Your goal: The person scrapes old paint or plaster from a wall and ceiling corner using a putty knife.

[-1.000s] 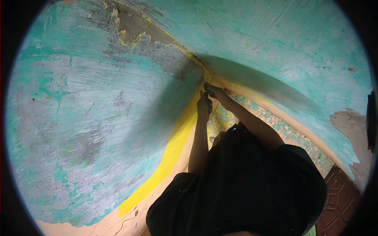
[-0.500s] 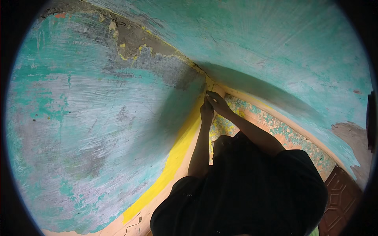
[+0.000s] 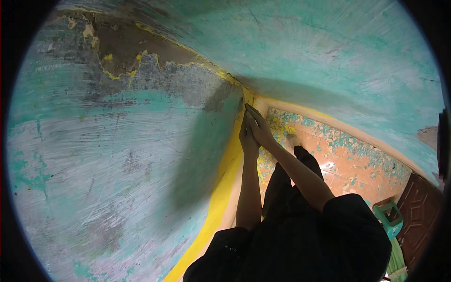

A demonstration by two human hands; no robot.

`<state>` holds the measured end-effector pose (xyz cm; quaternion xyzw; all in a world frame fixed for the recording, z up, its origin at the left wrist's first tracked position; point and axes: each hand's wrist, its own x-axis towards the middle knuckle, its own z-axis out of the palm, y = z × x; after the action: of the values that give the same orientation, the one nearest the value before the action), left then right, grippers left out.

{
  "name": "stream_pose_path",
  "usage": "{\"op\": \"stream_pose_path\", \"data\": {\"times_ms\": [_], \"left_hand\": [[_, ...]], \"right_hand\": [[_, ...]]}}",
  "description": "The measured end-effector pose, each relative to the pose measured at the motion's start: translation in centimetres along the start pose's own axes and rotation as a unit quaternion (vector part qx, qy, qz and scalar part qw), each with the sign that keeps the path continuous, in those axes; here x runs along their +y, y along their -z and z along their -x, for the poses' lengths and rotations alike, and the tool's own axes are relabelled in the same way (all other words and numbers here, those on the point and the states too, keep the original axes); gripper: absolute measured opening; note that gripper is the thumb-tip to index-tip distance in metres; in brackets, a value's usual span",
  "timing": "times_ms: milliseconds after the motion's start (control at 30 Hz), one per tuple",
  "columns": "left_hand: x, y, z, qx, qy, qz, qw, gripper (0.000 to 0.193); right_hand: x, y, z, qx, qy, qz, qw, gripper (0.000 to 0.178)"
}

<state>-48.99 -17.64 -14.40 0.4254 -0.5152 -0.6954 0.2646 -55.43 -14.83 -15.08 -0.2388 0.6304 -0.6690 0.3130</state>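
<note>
My left hand (image 3: 248,138) and my right hand (image 3: 260,129) are pressed against each other at the corner where two walls meet. Both have their fingers closed and pointing up into the corner. Whatever they grip, if anything, is hidden between them; a thin dark shape just above the fingertips is too small to name. Right beside them, a yellow painted band (image 3: 224,176) runs along the foot of the left wall (image 3: 117,155), which is scraped turquoise and whitish. Worn turquoise paint also covers the right wall (image 3: 329,51).
Paint flakes (image 3: 371,150) litter the orange tiled floor (image 3: 338,181) around my foot (image 3: 293,140). A green plastic stool (image 3: 392,218) stands at the right near a brown panelled door (image 3: 420,216). Bare grey plaster (image 3: 124,47) shows high on the left wall.
My hands have come closer together, with the fingers straighter, and remain at the corner. The view has shifted, bringing my legs, a foot, more floor and the green stool into sight.
</note>
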Motion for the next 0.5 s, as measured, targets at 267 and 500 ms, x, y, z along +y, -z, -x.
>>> {"op": "stream_pose_path", "data": {"times_ms": [267,500], "left_hand": [[-0.1,0.1,-0.6,-0.036,-0.008,0.035,0.999,0.046],[-1.5,0.1,-1.2,-0.018,-0.012,0.042,0.999,0.044]], "right_hand": [[1.1,-0.3,-0.2,0.024,0.017,-0.006,1.0,0.044],[1.3,0.1,-0.5,-0.001,0.015,-0.038,0.999,0.046]]}}
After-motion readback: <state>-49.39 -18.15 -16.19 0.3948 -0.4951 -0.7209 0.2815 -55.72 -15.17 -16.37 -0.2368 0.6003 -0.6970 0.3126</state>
